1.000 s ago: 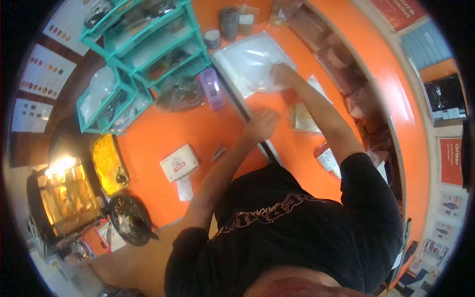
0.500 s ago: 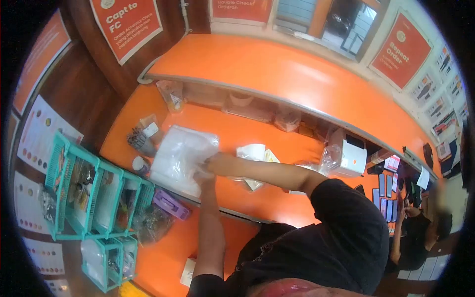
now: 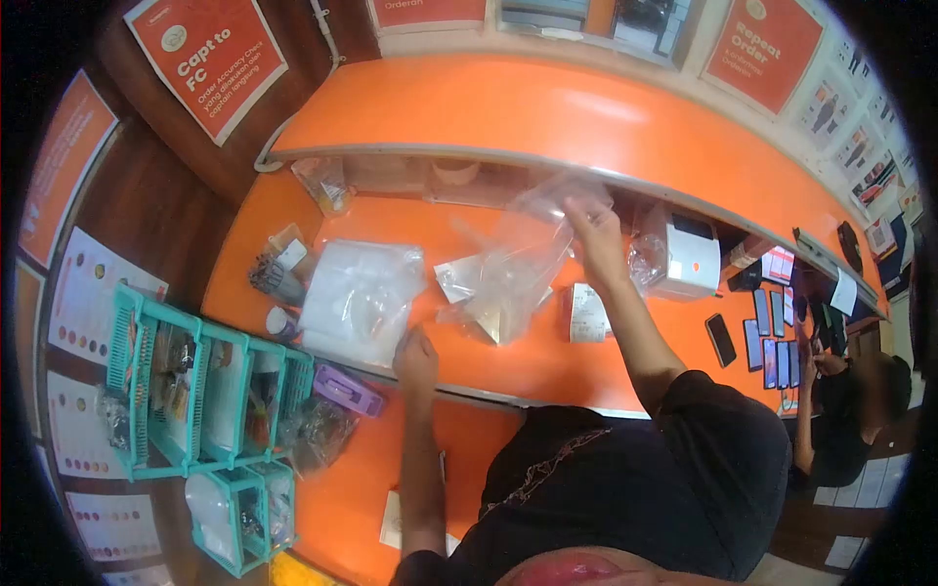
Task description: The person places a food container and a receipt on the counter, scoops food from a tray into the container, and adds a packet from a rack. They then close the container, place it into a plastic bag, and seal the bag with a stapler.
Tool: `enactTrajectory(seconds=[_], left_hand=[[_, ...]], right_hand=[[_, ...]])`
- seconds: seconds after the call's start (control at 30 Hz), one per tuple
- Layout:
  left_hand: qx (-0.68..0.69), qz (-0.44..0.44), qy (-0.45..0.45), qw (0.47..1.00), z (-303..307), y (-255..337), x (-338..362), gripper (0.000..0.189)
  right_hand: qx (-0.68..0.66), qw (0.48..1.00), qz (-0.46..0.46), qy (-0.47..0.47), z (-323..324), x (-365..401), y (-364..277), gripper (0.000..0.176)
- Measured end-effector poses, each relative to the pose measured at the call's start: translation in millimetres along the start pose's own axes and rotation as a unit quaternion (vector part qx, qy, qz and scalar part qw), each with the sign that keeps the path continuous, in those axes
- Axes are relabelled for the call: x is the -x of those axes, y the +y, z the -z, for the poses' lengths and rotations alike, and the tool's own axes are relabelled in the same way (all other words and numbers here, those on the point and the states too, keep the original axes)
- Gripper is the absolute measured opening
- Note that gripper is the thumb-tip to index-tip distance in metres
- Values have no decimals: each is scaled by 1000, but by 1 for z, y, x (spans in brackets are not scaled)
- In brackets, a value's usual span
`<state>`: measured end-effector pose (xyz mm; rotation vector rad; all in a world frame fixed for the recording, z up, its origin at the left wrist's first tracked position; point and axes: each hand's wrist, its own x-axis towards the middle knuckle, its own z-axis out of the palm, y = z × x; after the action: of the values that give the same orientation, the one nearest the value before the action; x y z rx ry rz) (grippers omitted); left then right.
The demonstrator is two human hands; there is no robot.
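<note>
My right hand (image 3: 598, 237) is raised near the back shelf, its fingers closed on a clear plastic bag (image 3: 523, 264). The bag hangs loosely down to the left, over some white paper packets. My left hand (image 3: 417, 359) is closed at the front edge of the counter, just beside a stack of clear plastic bags (image 3: 357, 298). Whatever its fingers may hold is hidden. White paper (image 3: 459, 277) shows partly under the hanging bag. A packet with a printed receipt (image 3: 587, 313) lies below my right forearm.
Teal baskets (image 3: 200, 381) and a purple box (image 3: 349, 390) stand at the left. A cup of dark sticks (image 3: 277, 277) is behind them. A white printer (image 3: 689, 256) and several phones (image 3: 770, 337) are on the right, near another person (image 3: 850, 420). A raised orange shelf (image 3: 547, 107) runs along the back.
My right hand has moved from the bag stack to the right and back, drawing a clear plastic bag away. My left hand has shifted slightly towards the counter's front edge. The view has turned slightly.
</note>
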<state>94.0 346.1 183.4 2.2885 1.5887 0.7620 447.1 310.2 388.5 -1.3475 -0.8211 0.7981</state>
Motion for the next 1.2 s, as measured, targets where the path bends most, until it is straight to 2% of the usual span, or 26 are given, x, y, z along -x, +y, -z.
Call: enactTrajectory(seconds=[0.03,0.07,0.13,0.17,0.2,0.23,0.27,0.3,0.33,0.43,0.47,0.53,0.6,0.63,0.7,0.77,0.8,0.83,0.87,0.9,0.93,0.97,1.03,1.1,1.13,1.2], left_hand=[[63,71,-44,995,23,31,18,45],[124,45,9,991,39,55,33,46],[244,-6,116,963,68,104,61,47],[364,1,147,920,87,142,68,48],[477,7,175,861,107,182,72,49],[516,38,169,839,108,187,83,49],[554,68,165,813,108,192,93,50],[526,119,131,832,89,169,110,50],[493,168,95,848,83,153,123,51],[684,281,60,670,107,148,141,49],[696,270,65,662,109,147,156,50],[723,237,76,644,111,138,185,51],[793,200,19,574,119,127,219,54],[826,186,-11,532,120,124,238,55],[821,256,-33,509,120,123,272,58],[784,258,-16,564,135,138,291,57],[796,237,-18,557,132,131,300,55],[807,215,-20,550,129,124,309,53],[857,82,-96,499,105,65,334,52],[843,74,-131,517,98,58,345,51],[827,64,-166,534,92,51,356,50],[733,165,-152,642,110,75,365,49],[617,245,-138,735,110,84,376,46],[631,232,-152,724,81,86,385,44],[628,240,-180,719,78,89,389,44],[617,233,-223,718,95,112,383,43]], right_hand=[[-50,999,14,11,-2,9,-4,25],[-98,995,26,20,-6,20,-5,25],[-111,989,75,-67,-26,56,2,31],[-117,982,101,-113,-39,76,6,37],[-20,948,189,-255,-49,102,9,40],[76,879,269,-386,-58,130,13,44],[93,824,277,-485,-68,157,2,47],[110,759,283,-577,-71,175,-11,51],[34,778,200,-594,-66,182,-12,58],[-102,834,-28,-542,-43,190,0,73],[-84,873,-91,-471,-33,186,12,76],[54,938,-34,-341,-16,189,39,72],[287,918,187,-202,-2,208,67,60],[188,937,117,-272,3,224,81,54],[32,935,-14,-353,14,268,110,45],[-33,929,-118,-348,24,314,156,39],[-50,931,-160,-324,25,332,172,36],[-91,952,-179,-232,25,344,169,34],[-133,962,-197,-133,28,355,157,33],[-173,962,-210,-32,44,368,151,32],[-96,976,-182,-77,70,383,155,33],[-17,978,-157,-134,91,396,162,34],[96,967,-113,-209,112,430,165,35],[174,952,-74,-240,133,467,150,34],[229,948,-100,-198,136,484,156,34],[69,981,-140,-117,146,507,143,32]])
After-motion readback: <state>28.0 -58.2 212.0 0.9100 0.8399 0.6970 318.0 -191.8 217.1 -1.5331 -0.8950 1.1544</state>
